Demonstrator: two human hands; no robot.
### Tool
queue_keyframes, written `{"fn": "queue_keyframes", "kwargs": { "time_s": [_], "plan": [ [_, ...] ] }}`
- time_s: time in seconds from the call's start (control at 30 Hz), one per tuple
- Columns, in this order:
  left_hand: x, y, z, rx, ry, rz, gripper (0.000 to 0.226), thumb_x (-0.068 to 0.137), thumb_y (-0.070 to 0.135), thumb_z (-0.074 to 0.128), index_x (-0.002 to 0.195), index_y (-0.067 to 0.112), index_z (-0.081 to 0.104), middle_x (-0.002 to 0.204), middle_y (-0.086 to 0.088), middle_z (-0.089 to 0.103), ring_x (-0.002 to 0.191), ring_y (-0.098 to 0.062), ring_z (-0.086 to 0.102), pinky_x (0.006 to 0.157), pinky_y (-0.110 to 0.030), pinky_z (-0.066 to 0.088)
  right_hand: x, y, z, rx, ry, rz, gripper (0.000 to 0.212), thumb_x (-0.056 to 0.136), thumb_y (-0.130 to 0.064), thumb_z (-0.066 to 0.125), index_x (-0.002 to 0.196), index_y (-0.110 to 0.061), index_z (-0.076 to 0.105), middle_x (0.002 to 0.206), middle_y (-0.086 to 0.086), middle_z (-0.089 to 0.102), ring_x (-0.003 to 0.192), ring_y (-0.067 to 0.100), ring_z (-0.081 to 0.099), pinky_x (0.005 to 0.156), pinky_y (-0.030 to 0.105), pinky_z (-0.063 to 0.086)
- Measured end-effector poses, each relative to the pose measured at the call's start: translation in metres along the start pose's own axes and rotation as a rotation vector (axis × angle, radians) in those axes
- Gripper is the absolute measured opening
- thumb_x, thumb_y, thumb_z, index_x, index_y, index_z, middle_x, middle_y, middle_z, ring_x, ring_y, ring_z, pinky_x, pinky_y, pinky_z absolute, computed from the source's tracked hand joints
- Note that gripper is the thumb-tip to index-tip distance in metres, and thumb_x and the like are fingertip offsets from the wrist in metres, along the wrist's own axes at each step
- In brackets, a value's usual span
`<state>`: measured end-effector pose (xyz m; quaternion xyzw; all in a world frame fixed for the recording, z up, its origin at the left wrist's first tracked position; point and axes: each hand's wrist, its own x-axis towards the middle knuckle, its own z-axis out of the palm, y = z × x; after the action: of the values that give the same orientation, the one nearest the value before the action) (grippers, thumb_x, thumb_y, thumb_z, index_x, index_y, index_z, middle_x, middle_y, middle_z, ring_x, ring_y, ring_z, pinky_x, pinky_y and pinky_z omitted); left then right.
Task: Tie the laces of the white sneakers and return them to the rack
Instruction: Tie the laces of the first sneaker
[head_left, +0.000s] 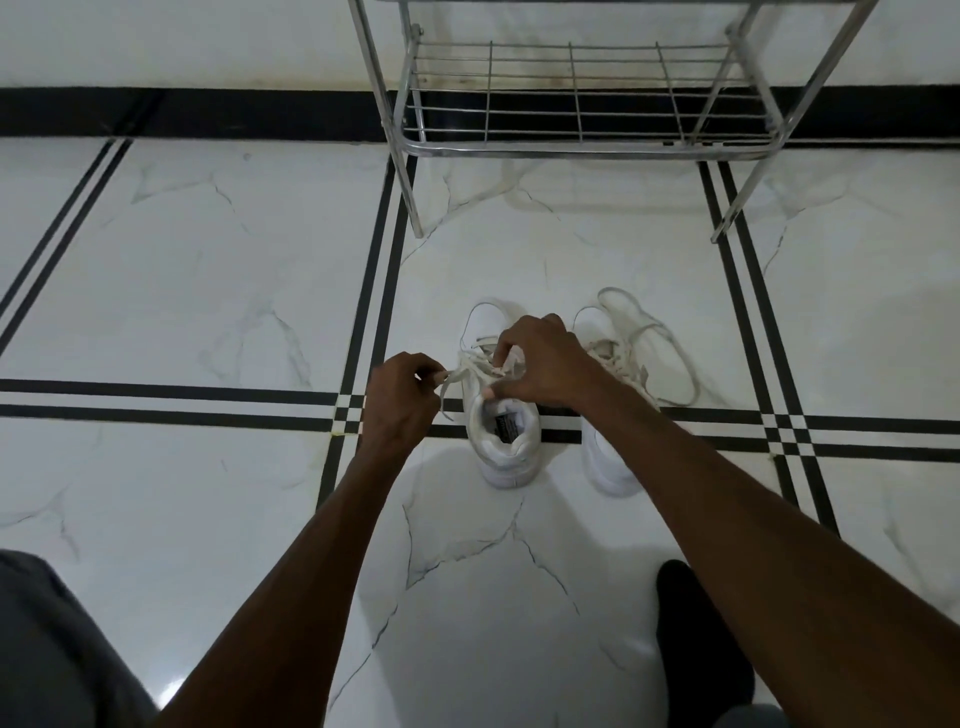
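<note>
Two white sneakers stand side by side on the tiled floor, toes pointing away from me. My left hand pinches one end of the left sneaker's lace just left of the left sneaker. My right hand rests over that shoe's tongue, fingers closed on the other part of the lace. The right sneaker is partly hidden by my right forearm; its loose laces trail in loops to the right.
A metal wire shoe rack stands against the wall beyond the sneakers, its low shelf bare. White marble tiles with black stripes cover the floor. My grey-clad knee is at bottom left and a black-socked foot at bottom right.
</note>
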<state>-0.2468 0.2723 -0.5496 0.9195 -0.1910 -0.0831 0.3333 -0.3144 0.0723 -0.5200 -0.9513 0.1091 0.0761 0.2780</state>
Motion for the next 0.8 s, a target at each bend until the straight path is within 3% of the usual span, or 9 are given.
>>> {"fn": "queue_keyframes", "kwargs": {
  "time_s": [0.13, 0.23, 0.3, 0.37, 0.47, 0.57, 0.67, 0.73, 0.8],
  "plan": [
    [-0.002, 0.004, 0.0, -0.018, 0.005, -0.02, 0.008, 0.091, 0.013, 0.071, 0.096, 0.014, 0.077, 0.094, 0.0, 0.073, 0.08, -0.017, 0.067, 0.068, -0.033, 0.055, 0.002, 0.0, 0.004, 0.064, 0.1, -0.059, 0.01, 0.077, -0.029, 0.072, 0.083, -0.022, 0.071, 0.09, -0.001, 0.069, 0.09, 0.023, 0.063, 0.08, 0.042, 0.055],
    [-0.001, 0.003, 0.003, -0.075, -0.031, -0.062, 0.01, 0.093, 0.01, 0.067, 0.098, 0.01, 0.076, 0.094, -0.001, 0.075, 0.075, -0.015, 0.068, 0.062, -0.025, 0.05, 0.006, 0.006, -0.004, 0.286, 0.207, 0.191, 0.008, 0.082, -0.021, 0.071, 0.082, -0.014, 0.072, 0.087, 0.0, 0.073, 0.086, 0.018, 0.068, 0.077, 0.032, 0.055],
    [0.0, 0.004, 0.003, -0.135, -0.049, -0.084, 0.01, 0.094, 0.01, 0.065, 0.098, 0.008, 0.074, 0.092, -0.003, 0.076, 0.073, -0.011, 0.068, 0.059, -0.016, 0.048, 0.011, 0.02, -0.009, 0.435, 0.204, 0.397, 0.016, 0.085, -0.021, 0.07, 0.085, -0.005, 0.072, 0.09, 0.011, 0.077, 0.088, 0.025, 0.073, 0.082, 0.038, 0.059],
    [-0.001, 0.004, 0.001, -0.204, -0.058, -0.103, 0.01, 0.094, 0.008, 0.065, 0.1, 0.005, 0.073, 0.091, -0.005, 0.075, 0.072, -0.009, 0.069, 0.055, -0.007, 0.045, 0.01, 0.032, -0.014, 0.54, 0.128, 0.486, 0.029, 0.086, -0.022, 0.073, 0.104, 0.001, 0.069, 0.094, 0.018, 0.076, 0.083, 0.029, 0.074, 0.079, 0.042, 0.062],
    [-0.001, 0.003, 0.001, -0.31, -0.072, -0.116, 0.018, 0.095, 0.007, 0.063, 0.112, 0.008, 0.071, 0.094, -0.01, 0.075, 0.074, -0.015, 0.073, 0.056, -0.005, 0.048, 0.002, 0.038, -0.022, 0.58, -0.102, 0.386, 0.042, 0.09, -0.013, 0.07, 0.129, -0.01, 0.056, 0.109, 0.011, 0.07, 0.094, 0.024, 0.067, 0.068, 0.03, 0.058],
    [0.001, 0.003, 0.0, -0.297, -0.082, -0.102, 0.02, 0.095, 0.006, 0.065, 0.113, 0.008, 0.074, 0.092, -0.01, 0.075, 0.07, -0.009, 0.07, 0.055, -0.004, 0.047, -0.005, 0.041, -0.017, 0.378, -0.222, 0.2, 0.057, 0.089, -0.008, 0.071, 0.14, -0.022, 0.05, 0.127, 0.007, 0.063, 0.107, 0.024, 0.063, 0.079, 0.032, 0.054],
    [0.001, 0.003, 0.0, -0.282, -0.079, -0.099, 0.016, 0.092, 0.005, 0.069, 0.105, 0.005, 0.078, 0.089, -0.01, 0.077, 0.065, -0.002, 0.067, 0.058, -0.004, 0.047, -0.01, 0.043, 0.001, 0.2, -0.098, 0.072, 0.051, 0.088, -0.006, 0.07, 0.136, -0.019, 0.058, 0.134, 0.003, 0.064, 0.117, 0.023, 0.062, 0.09, 0.026, 0.045],
    [0.0, 0.002, 0.0, -0.284, -0.066, -0.094, 0.016, 0.09, 0.004, 0.07, 0.103, 0.005, 0.079, 0.087, -0.009, 0.078, 0.068, 0.0, 0.067, 0.061, -0.003, 0.048, -0.011, 0.041, 0.01, 0.215, 0.007, 0.032, 0.043, 0.088, -0.004, 0.068, 0.129, -0.016, 0.064, 0.128, 0.004, 0.069, 0.117, 0.021, 0.062, 0.087, 0.021, 0.04],
    [-0.001, 0.002, 0.001, -0.293, -0.059, -0.091, 0.014, 0.09, 0.004, 0.07, 0.101, 0.005, 0.079, 0.086, -0.009, 0.078, 0.073, -0.005, 0.069, 0.063, -0.003, 0.048, -0.009, 0.039, 0.016, 0.222, 0.087, 0.003, 0.036, 0.087, -0.002, 0.067, 0.122, -0.014, 0.067, 0.12, 0.005, 0.072, 0.11, 0.019, 0.065, 0.088, 0.023, 0.044]
  ]
}}
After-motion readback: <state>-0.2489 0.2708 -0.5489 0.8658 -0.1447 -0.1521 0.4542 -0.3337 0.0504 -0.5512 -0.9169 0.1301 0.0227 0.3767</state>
